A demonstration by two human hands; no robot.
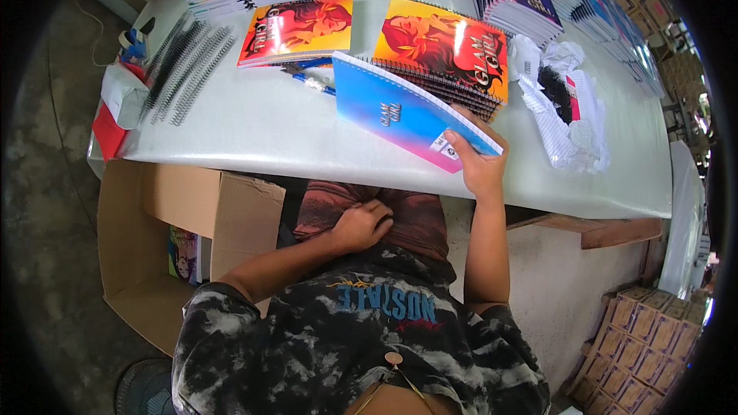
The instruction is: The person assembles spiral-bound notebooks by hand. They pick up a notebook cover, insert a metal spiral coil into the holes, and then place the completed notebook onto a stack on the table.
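My right hand grips a notebook with a blue and pink cover by its right end, thumb on the cover. A row of punched holes runs along the notebook's upper edge, and no coil shows in it. It is tilted above the table's near edge. My left hand rests on my lap with its fingers curled in and nothing seen in them. Behind the held notebook lies a stack of coil-bound notebooks with orange covers. A smaller orange stack lies to its left, beside a tool with blue handles.
Loose black wire coils lie at the table's left. Crumpled white paper is on the right. More notebook stacks stand at the back. An open cardboard box stands at my left, and cartons are piled at lower right.
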